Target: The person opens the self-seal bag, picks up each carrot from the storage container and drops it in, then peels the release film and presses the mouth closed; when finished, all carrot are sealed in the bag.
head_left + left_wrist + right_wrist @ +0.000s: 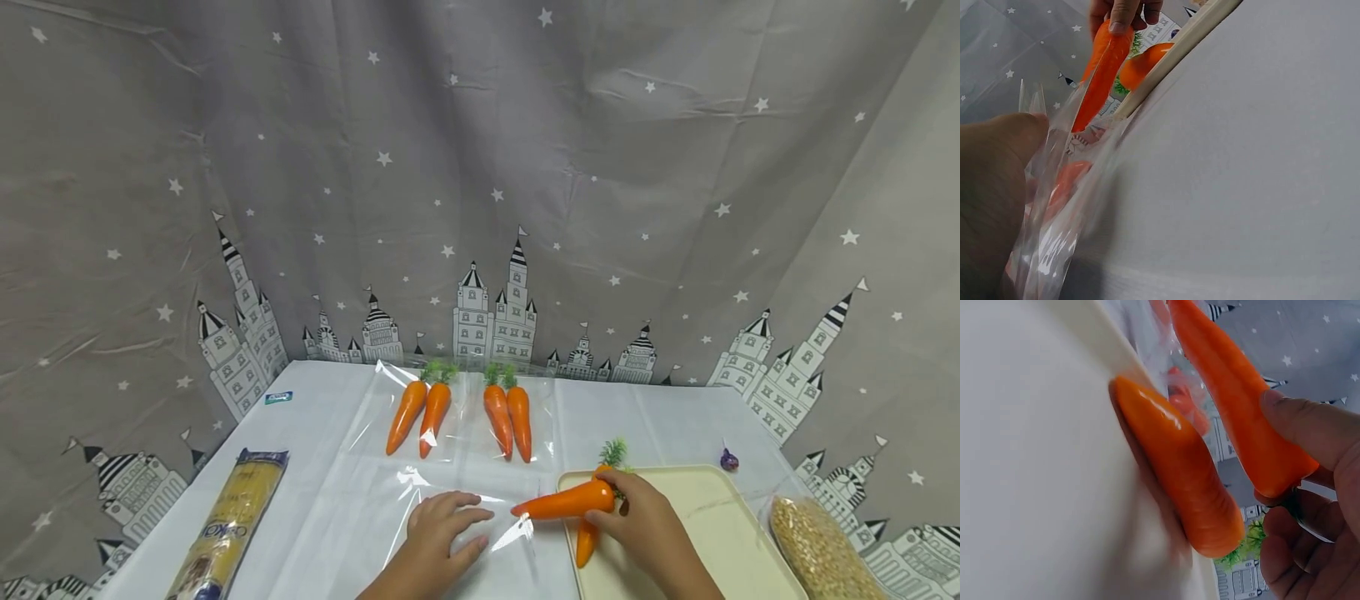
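Note:
In the head view, my right hand holds an orange carrot by its thick end, the narrow tip pointing left. Right under it, a second carrot with a green top lies on the cream tray's left side. My left hand is at a clear plastic bag, thumb and forefinger apart. The left wrist view has the bag film standing up beside the left thumb, the held carrot's tip at its edge. Whether the tip is inside the bag, I cannot tell.
Behind the hands lie two clear bags, each with two carrots. The cream tray stands at right. A spaghetti pack lies left, a small blue-green packet behind it. At far right are a small purple item and a bag of yellow kernels.

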Demonstrator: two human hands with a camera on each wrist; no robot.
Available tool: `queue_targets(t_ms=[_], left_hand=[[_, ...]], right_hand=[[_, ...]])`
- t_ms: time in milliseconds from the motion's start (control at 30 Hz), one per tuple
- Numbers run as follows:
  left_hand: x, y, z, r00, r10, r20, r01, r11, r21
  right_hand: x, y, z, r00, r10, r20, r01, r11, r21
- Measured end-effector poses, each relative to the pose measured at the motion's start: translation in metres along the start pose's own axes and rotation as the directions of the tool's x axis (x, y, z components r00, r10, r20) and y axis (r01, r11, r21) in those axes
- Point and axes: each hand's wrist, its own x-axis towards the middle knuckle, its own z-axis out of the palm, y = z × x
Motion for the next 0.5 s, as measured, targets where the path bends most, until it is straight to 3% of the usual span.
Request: queue_targets(t_ms=[233, 500], left_hand=[[0.001, 0.0, 0.0, 1.0, -0.023, 0.018, 0.024, 1.0, -0.017], [-0.001, -0.003, 0.002, 0.997, 0.053, -0.06, -0.054, 0.999, -0.009]], right_hand=[[-0.002, -0.014, 0.008, 0.998, 0.019, 0.066, -0.02, 1.0, 0.017], [-0.006, -0.028, 0.018, 0.993, -0.066, 0.103, 0.063, 0.998, 0.027]])
